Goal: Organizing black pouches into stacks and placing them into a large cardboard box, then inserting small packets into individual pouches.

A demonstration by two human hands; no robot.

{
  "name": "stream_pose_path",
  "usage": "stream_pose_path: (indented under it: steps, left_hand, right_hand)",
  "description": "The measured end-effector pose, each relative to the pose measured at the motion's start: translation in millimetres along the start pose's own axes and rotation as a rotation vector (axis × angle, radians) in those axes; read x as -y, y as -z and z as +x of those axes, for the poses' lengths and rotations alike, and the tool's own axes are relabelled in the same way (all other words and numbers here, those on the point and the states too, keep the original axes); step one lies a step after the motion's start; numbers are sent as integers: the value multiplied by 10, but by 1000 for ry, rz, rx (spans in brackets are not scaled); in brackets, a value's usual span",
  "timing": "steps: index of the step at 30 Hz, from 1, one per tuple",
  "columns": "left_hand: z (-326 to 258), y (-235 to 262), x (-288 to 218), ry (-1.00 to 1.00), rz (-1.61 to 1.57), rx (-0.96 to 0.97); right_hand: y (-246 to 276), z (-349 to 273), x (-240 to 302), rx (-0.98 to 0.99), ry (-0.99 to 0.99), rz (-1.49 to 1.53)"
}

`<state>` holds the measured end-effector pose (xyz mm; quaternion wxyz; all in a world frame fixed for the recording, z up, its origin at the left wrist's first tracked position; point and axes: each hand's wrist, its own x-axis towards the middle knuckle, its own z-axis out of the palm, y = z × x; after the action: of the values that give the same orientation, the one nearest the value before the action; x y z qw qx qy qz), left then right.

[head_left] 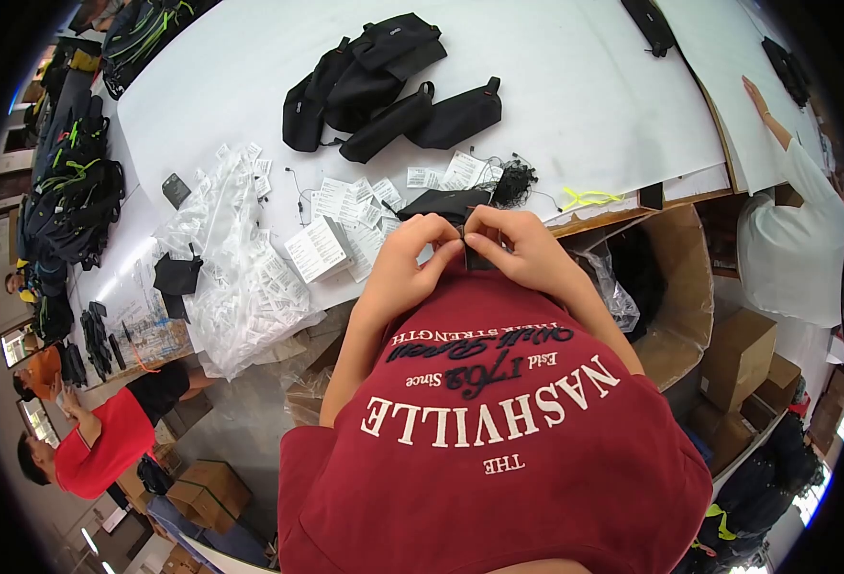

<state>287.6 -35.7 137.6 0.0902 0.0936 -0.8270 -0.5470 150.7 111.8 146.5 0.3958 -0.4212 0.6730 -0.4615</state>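
Close against my body at the table's near edge, a black fabric pouch [446, 204] lies partly under my fingers. My left hand [410, 256] is closed in a pinch at the pouch's near end. Facing it, my right hand [518, 247] pinches the same end, thumb and fingertips together. A small dark piece shows between the fingertips, too small to make out. Just beyond lie white printed tags [350, 206] and a thick stack of them [317, 251]. A tangled bunch of black strings [515, 184] sits beyond my right hand.
Several black pouches [374, 86] are heaped on the far part of the white table [575, 105]. At left, a clear plastic bag [250, 306] holds many small labels. A neon yellow cord [589, 199] lies at right, near a large open carton [680, 297]. Other people work on both sides.
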Motion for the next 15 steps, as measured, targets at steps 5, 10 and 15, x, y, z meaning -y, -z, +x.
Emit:
stream_pose_path:
  steps: [5, 10, 15]
  left_hand:
    - [36, 2, 24, -1, -17, 31]
    - [74, 22, 75, 84, -308, 32]
    - [39, -25, 224, 83, -611, 120]
  right_hand:
    - [55, 20, -22, 72, 24, 74]
    - [48, 49, 11, 125, 46, 211]
    - [36, 19, 69, 238, -30, 401]
